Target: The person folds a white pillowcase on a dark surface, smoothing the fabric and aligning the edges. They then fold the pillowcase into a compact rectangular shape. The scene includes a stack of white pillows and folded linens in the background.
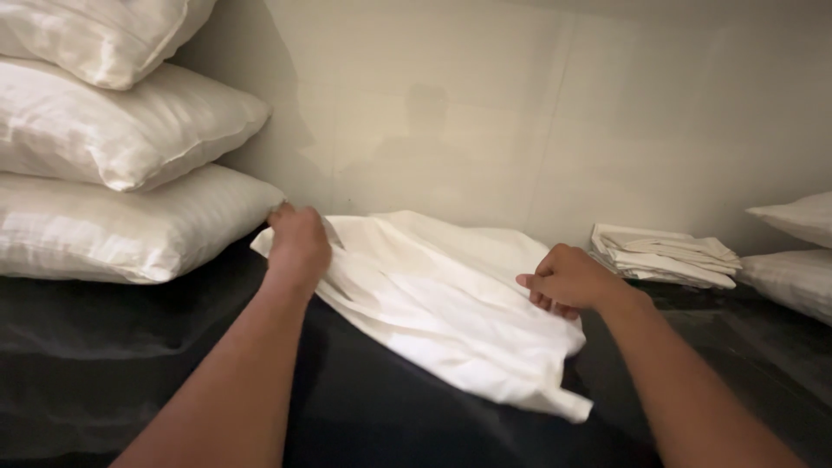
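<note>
A white pillowcase lies crumpled across the dark counter, reaching from the wall toward the front right. My left hand grips its far left corner, close to the lowest pillow. My right hand is closed on the cloth's right edge, fingers curled under the fabric. Both arms stretch forward over the dark surface.
Three white pillows are stacked at the left against the wall. A pile of folded white cloths sits at the back right. Two more pillows lie at the right edge. A pale wall stands right behind.
</note>
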